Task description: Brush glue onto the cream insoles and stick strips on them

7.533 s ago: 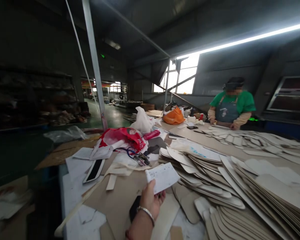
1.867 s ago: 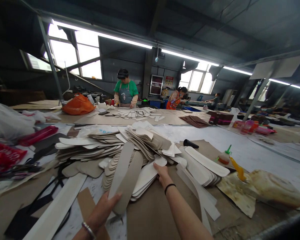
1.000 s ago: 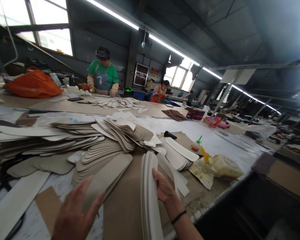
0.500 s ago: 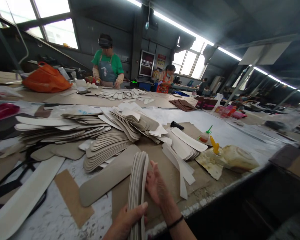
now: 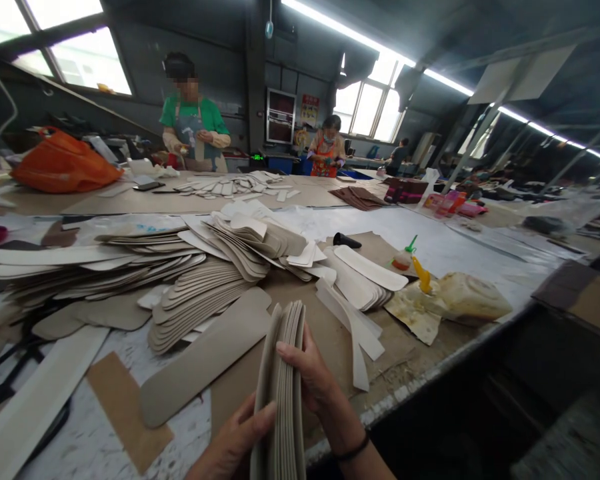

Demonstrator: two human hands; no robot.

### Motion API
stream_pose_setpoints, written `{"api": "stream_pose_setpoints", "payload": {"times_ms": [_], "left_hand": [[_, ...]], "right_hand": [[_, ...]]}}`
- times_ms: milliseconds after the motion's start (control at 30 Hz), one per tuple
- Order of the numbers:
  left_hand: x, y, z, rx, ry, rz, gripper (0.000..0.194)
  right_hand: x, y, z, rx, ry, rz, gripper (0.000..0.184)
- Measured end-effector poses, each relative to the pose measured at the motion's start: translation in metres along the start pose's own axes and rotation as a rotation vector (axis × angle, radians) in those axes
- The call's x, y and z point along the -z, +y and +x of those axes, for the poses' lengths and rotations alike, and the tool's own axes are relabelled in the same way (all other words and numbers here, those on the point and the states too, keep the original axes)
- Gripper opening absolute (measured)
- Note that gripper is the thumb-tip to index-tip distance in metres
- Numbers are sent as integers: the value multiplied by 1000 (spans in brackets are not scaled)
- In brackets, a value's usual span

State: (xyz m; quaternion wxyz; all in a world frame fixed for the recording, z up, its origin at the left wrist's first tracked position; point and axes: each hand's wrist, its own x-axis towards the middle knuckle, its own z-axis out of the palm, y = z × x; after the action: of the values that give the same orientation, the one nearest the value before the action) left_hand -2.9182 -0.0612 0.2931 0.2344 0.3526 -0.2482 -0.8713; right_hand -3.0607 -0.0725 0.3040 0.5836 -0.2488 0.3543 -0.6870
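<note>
The left hand (image 5: 237,435) grips the lower part of a stack of long, thin, grey-beige pieces (image 5: 289,393), thumb pressed on the near side and fingers wrapped beneath. The right hand (image 5: 314,375), with a black band at the wrist, clasps the same stack higher up: its thumb lies across the exposed edges, its fingers behind the right face. The stack stands on edge above the near side of the worktable, its upper ends rounded; the leftmost pieces bow apart from the tightly aligned remainder.

Left of the stack, a flat, matte, grey-beige piece with a rounded end (image 5: 200,370) lies diagonally beside a fan of thin, round-ended layers (image 5: 193,310). A plain brown rectangular strip (image 5: 129,412) rests on speckled white sheeting. To the right lie curled, smooth white strips (image 5: 353,330) and a stained, translucent yellowish container (image 5: 473,299). The pieces appear to be coated board or synthetic leather; the view does not settle which. Across the worktable, a person in a green shirt (image 5: 194,127) stands with both hands raised near the apron.
</note>
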Motion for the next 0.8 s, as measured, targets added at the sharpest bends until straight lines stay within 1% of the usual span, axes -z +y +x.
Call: {"api": "stream_pose_setpoints", "payload": {"times_ms": [67, 100, 167, 267, 333, 400, 467, 533, 600, 667, 733, 800], "left_hand": [[-2, 6, -6, 27, -42, -7, 73], [-4, 8, -9, 43, -56, -14, 69], [-6, 12, -14, 68, -70, -19, 67], [-8, 16, -16, 114, -60, -6, 65], [-7, 15, -15, 115, -55, 4, 63], [-3, 11, -10, 61, -60, 20, 68], [2, 5, -2, 3, -50, 98, 78], [6, -2, 7, 0, -16, 204, 85], [8, -9, 14, 4, -13, 240, 86], [8, -14, 15, -54, -85, 187, 88], [9, -17, 10, -159, -168, 156, 89], [12, -17, 5, -243, -117, 129, 80]], "right_hand": [[3, 1, -1, -16, -24, 29, 71], [5, 1, -1, -21, -27, 41, 71], [7, 2, -1, -20, -30, 52, 69], [8, 2, 0, -11, -37, 56, 67], [8, 3, 0, -11, -30, 58, 66], [7, 7, 2, -2, 5, 47, 70], [4, 15, 5, 18, 98, 6, 80], [0, 24, 10, 30, 214, -71, 92], [-5, 31, 14, 21, 295, -169, 100], [-9, 34, 14, 3, 323, -252, 102], [-8, 33, 11, -23, 338, -307, 101], [1, 30, 13, -71, 338, -360, 103]]}}
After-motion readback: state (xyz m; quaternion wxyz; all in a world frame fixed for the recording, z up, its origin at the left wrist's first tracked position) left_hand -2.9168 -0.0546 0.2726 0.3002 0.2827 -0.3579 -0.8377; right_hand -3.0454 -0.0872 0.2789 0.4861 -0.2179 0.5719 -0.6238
